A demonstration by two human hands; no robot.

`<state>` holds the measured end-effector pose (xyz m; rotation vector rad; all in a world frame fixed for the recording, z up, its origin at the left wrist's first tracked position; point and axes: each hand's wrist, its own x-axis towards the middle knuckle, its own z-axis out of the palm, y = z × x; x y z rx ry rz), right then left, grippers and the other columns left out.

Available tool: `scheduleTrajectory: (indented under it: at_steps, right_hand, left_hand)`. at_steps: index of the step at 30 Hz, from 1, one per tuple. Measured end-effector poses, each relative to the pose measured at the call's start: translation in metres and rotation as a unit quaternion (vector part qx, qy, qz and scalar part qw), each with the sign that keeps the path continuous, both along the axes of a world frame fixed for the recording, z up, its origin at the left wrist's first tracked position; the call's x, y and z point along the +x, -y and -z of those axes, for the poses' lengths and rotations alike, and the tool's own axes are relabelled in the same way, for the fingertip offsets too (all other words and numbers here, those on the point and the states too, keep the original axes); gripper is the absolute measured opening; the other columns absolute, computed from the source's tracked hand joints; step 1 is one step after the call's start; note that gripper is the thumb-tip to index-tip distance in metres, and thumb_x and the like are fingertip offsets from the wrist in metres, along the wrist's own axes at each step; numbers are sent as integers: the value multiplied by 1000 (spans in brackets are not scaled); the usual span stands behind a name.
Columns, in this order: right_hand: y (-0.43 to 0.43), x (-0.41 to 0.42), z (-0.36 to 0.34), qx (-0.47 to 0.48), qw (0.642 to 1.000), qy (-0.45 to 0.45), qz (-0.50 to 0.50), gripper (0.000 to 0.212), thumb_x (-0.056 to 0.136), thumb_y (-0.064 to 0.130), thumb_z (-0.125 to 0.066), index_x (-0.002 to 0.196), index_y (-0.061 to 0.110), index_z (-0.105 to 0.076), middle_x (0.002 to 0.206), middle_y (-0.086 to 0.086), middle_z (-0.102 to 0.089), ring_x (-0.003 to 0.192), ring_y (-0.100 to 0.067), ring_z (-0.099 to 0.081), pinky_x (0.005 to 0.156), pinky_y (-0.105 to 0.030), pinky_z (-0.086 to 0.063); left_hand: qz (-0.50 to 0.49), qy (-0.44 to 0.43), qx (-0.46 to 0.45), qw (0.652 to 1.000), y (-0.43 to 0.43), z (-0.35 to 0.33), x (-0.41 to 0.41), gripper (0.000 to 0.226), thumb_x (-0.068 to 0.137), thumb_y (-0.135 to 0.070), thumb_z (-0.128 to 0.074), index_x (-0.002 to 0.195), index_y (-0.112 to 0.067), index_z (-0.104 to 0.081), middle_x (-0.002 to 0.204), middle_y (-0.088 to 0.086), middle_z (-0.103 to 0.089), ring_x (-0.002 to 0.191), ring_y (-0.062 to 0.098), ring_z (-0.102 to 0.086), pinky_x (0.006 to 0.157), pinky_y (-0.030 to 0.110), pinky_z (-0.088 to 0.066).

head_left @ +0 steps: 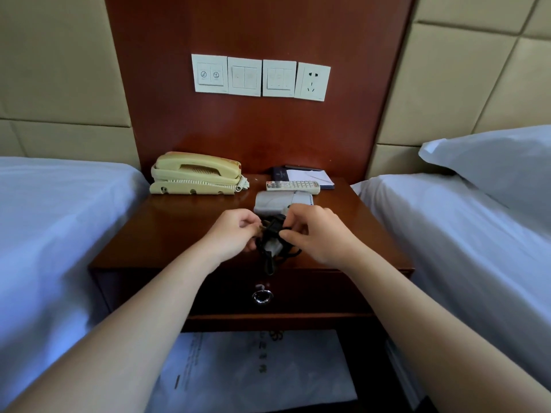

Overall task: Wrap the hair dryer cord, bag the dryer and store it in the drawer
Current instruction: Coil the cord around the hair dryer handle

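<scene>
The dryer (281, 201) lay on the desk (179, 228), grey body toward 12 o'clock and handle toward the front edge at 6 o'clock. The black cord (272, 234) was bunched round that handle. Both hands met over the bundle. The left hand (235, 234), at 9 o'clock of it, had curled fingers pinching a strand. The right hand (316, 234), at 3 o'clock, was curled too, with thumb and forefinger nipping the cord. A loose length hung over the desk edge at 6 o'clock, just above the drawer (313, 290), which was closed, its ring pull (262, 296) untouched.

The step in hand looked to be the wrapping, most of the way through. To do it well, one hand should probably pin the turns already laid against the handle while the other leads the free length round. Each turn should lie snug beside the one before rather than crossing it. The tension should be firm but not hard, since a cord strained where it leaves the handle may kink. The hanging end wanted gathering before it could snag the ring pull. The last bit is best tucked under a turn so the bundle holds when let go.

The phone (195, 174) sat at 10 o'clock and the remote (293, 186) at 12, just beside the dryer, so the dryer should be lifted clear of them rather than slid.
</scene>
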<state>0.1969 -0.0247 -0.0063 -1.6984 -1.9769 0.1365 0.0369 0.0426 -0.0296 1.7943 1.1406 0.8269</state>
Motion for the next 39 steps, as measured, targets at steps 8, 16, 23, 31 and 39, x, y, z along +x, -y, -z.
scheduleTrajectory:
  at_steps: [8, 16, 23, 31, 39]
  right_hand:
    - [0, -12, -4, 17, 999, 18, 27, 11, 86, 24, -60, 91, 17, -53, 82, 2, -61, 78, -21, -52, 68, -28, -34]
    - [-10, -28, 5, 67, 995, -15, 70, 18, 89, 22, -56, 93, 18, -39, 88, -11, -66, 84, -34, -57, 65, -34, -39]
    - [-13, -27, 3, 59, 991, -101, 68, 18, 83, 16, -64, 96, 14, -51, 81, -1, -61, 76, -20, -55, 68, -28, -41]
    - [-11, 5, 11, -37, 994, -97, 23, 16, 83, 21, -68, 91, 20, -54, 74, 4, -60, 57, -7, -59, 55, -11, -42]
    - [-21, -2, 22, 6, 996, -72, 51, 21, 84, 24, -66, 71, 16, -51, 63, 1, -57, 61, -15, -48, 56, -25, -36]
  left_hand:
    - [-10, -17, 59, 998, -2, 3, 3, 19, 91, -23, -58, 74, -16, -57, 66, 6, -63, 45, 7, -55, 58, 25, -49]
    - [-46, -60, 202, 976, 8, 7, 3, 15, 92, -21, -56, 81, -11, -53, 63, -2, -57, 55, 13, -54, 55, 21, -41]
    - [-63, -49, 132, 988, -2, 14, -1, 18, 92, -21, -56, 80, -7, -58, 56, -1, -58, 40, -2, -52, 51, 12, -37]
    - [-54, -52, 124, 989, -3, 18, -1, 25, 93, -23, -54, 79, -4, -59, 60, -3, -59, 41, -4, -55, 58, 20, -41]
    - [-41, -54, 180, 981, 0, 21, -1, 19, 94, -18, -52, 77, -15, -60, 69, -3, -60, 60, 7, -54, 56, 9, -35]
